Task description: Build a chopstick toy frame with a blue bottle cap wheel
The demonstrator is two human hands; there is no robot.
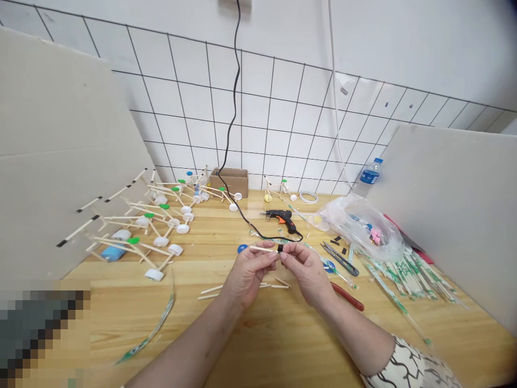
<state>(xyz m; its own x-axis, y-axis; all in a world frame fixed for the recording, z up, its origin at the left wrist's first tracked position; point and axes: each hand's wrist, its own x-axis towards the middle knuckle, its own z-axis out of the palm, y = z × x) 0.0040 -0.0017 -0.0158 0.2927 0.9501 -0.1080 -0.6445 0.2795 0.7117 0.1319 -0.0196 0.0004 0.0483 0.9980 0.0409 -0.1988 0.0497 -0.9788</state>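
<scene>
My left hand point(248, 272) pinches a thin wooden stick point(262, 248) that points to the left above the wooden table point(283, 334). My right hand point(307, 272) pinches a small black piece point(280, 248) at the stick's right end. Both hands are closed, held close together over the table's middle. A few loose sticks point(214, 291) lie on the table just below my hands. A black and orange glue gun point(281, 216) lies behind them, its cord running up the wall.
Several stick models with white caps point(161, 226) stand at the left. A plastic bag point(363, 223), scissors point(340, 258), red-handled pliers point(348, 296), wrapped chopsticks point(407, 275), a water bottle point(369, 173) and a cardboard box point(229, 180) sit right and back. Grey boards flank both sides.
</scene>
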